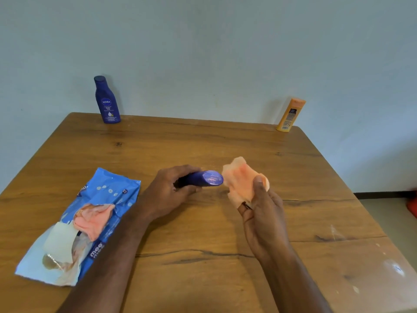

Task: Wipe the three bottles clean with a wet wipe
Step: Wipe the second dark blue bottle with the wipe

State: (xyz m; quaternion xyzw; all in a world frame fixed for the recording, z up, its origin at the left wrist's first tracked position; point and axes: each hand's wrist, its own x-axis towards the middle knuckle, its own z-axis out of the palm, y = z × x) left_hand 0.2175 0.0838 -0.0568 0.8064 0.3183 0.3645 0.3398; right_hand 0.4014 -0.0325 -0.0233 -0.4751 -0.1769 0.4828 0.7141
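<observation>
My left hand [168, 192] grips a dark blue bottle [206, 180] lying sideways above the table, its flat end pointing right. My right hand [259, 211] holds a crumpled peach wet wipe [241, 179] right beside that end; whether they touch I cannot tell. A second dark blue lotion bottle [106, 100] stands upright at the table's far left edge. An orange bottle [291, 115] stands at the far right corner, leaning slightly.
A blue wet-wipe pack [90, 213] lies open at the near left of the wooden table [203, 245], with a peach wipe [92, 220] sticking out. A pale wall rises behind the far edge. Floor shows to the right.
</observation>
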